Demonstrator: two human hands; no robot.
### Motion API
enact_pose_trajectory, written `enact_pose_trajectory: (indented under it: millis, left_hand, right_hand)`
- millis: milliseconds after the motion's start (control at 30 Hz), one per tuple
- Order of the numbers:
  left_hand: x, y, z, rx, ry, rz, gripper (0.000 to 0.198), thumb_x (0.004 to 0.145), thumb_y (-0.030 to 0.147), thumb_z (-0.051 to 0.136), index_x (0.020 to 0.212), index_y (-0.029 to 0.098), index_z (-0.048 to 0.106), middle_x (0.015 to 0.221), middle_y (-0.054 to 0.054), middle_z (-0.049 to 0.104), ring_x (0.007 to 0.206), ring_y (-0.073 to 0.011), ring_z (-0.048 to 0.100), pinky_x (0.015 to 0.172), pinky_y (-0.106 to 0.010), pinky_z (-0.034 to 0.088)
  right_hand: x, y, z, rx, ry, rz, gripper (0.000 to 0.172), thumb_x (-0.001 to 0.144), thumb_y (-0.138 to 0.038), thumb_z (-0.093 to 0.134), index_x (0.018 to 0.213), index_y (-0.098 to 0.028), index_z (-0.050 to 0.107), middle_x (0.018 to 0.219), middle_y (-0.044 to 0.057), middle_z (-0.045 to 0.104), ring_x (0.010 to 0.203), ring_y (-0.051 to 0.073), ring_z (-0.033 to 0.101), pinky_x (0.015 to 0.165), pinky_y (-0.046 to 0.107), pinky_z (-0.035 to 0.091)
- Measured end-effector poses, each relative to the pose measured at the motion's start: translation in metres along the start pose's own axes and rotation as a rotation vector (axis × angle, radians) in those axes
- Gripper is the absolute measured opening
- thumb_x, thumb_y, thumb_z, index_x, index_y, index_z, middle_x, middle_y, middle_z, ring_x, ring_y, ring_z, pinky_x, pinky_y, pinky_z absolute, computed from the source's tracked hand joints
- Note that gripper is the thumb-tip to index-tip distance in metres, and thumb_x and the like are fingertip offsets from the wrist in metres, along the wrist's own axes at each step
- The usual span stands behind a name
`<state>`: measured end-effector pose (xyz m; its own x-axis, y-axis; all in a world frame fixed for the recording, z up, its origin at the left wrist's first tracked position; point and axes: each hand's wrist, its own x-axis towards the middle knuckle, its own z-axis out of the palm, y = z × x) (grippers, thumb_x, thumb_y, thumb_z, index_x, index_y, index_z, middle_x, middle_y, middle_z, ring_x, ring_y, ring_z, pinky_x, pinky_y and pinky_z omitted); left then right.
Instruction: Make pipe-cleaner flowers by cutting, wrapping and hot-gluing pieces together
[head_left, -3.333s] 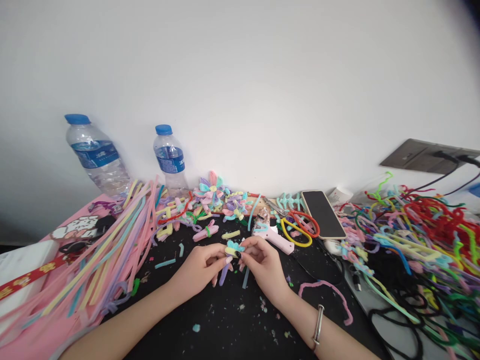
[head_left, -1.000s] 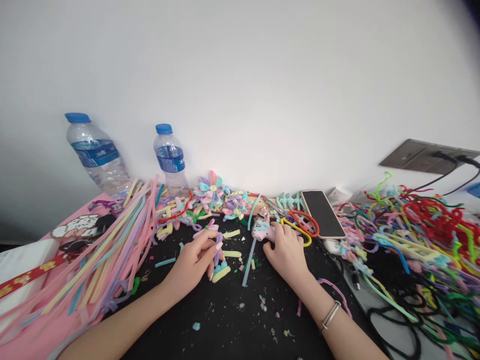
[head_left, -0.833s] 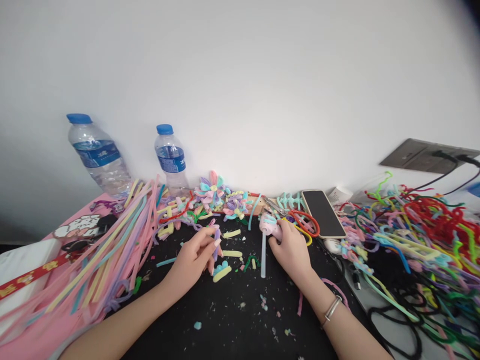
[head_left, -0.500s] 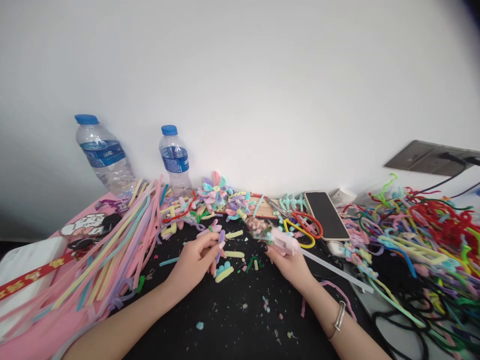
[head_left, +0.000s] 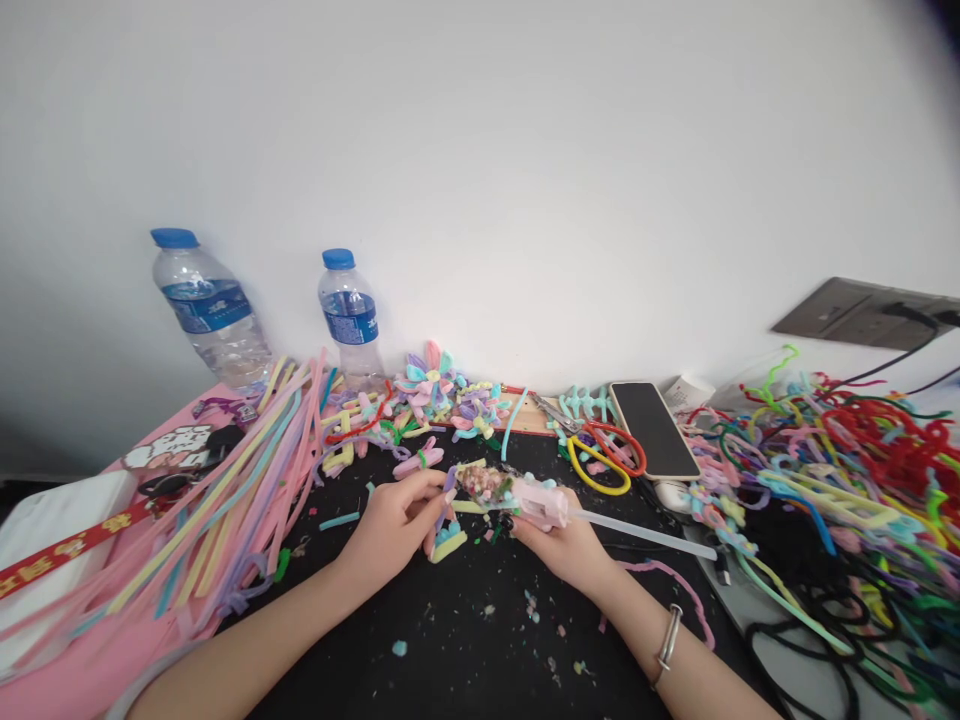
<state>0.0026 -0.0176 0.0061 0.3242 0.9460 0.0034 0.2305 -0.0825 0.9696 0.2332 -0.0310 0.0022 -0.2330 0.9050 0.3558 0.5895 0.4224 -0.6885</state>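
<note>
My left hand (head_left: 405, 515) pinches a small purple fuzzy piece (head_left: 450, 480) upright between thumb and fingers. My right hand (head_left: 551, 540) is wrapped round a pale pink glue gun (head_left: 536, 500), with a long translucent glue stick (head_left: 645, 532) sticking out behind. The gun's crusted, debris-covered front end (head_left: 480, 482) points left and is beside the purple piece; whether they touch is unclear. Just below lie a yellow fuzzy piece (head_left: 448, 546) and a blue one. A pink bundle with a green tie (head_left: 418, 459) rests behind my left hand.
Two water bottles (head_left: 350, 315) stand by the wall. Scissors with red and yellow handles (head_left: 600, 465) and a phone (head_left: 654, 430) lie at the back right. Pastel stems (head_left: 225, 470) are piled left, tangled coloured ones (head_left: 885, 450) right. Scraps dot the black surface (head_left: 450, 640).
The glue gun in my right hand has moved left and slightly down, bringing its front end beside the purple piece. My left hand has shifted only slightly.
</note>
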Motion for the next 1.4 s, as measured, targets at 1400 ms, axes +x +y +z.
enact_pose_trajectory:
  millis: [1400]
  left_hand:
    - [-0.0009,0.0059,-0.0008,0.011,0.022,0.008,0.018,0.09,0.035,0.048,0.086,0.019,0.055,0.072,-0.002,0.066,0.04,-0.0111,0.052,0.045,-0.025,0.048]
  right_hand:
    - [0.0065,-0.004,-0.0065,-0.094,0.006,-0.105,0.022,0.083,-0.028,0.053,0.063,-0.021,0.053,0.062,0.0,0.059,0.055,0.014,0.055,0.057,0.024,0.046]
